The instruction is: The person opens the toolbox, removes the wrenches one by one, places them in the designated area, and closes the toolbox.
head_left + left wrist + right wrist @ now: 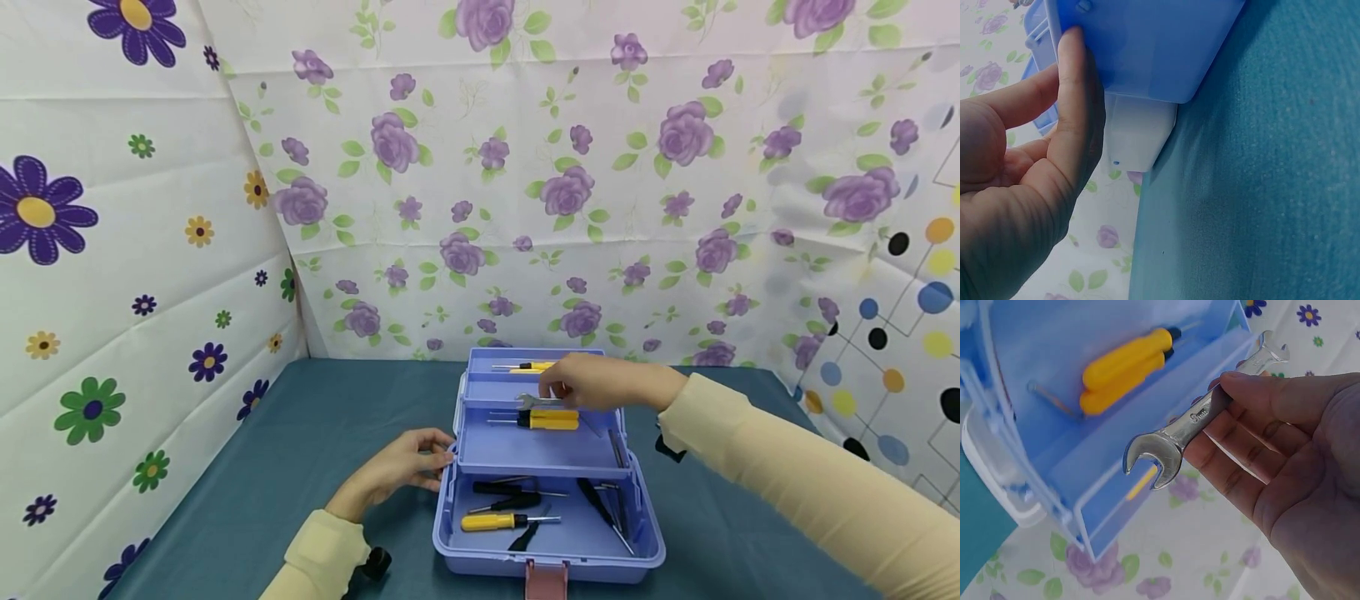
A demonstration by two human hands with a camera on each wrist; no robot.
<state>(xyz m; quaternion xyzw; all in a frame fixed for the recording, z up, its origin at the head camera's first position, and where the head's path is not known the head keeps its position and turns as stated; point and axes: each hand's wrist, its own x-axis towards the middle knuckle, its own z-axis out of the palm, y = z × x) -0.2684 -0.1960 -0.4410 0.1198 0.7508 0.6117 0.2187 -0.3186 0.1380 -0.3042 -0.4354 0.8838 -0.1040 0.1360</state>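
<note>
The right wrist view shows most of what the head view hides: the wrench (1197, 417) has an open mouth at each end and a mark stamped on its shaft. The right hand (592, 383) pinches it near the middle, between thumb and fingers. In the head view just one end and part of the shaft show, above the lower tray (517, 452) of the toolbox (600, 570). The left wrist view gives the close look at the left hand (405, 458): its fingers are fairly straight and spread, resting against the toolbox's side wall. That view also shows a whitish part (1138, 128) past the blue wall.

By count, there is one wrench in hand and there are two raised trays. In the lower tray, two yellow screwdrivers (557, 422) lie side by side, with one thin metal rod (1054, 400) near their handle ends. Yellow handles also lie in the upper tray (491, 390), partly behind the right hand, so I cannot count them surely. The bottom section holds one more yellow screwdriver and four black-handled tools (519, 502), three at the left and one long one at the right, near slim dark pieces too small to count. One pink latch (546, 581) hangs at the front. The toolbox stands on a teal cloth (360, 400).
</note>
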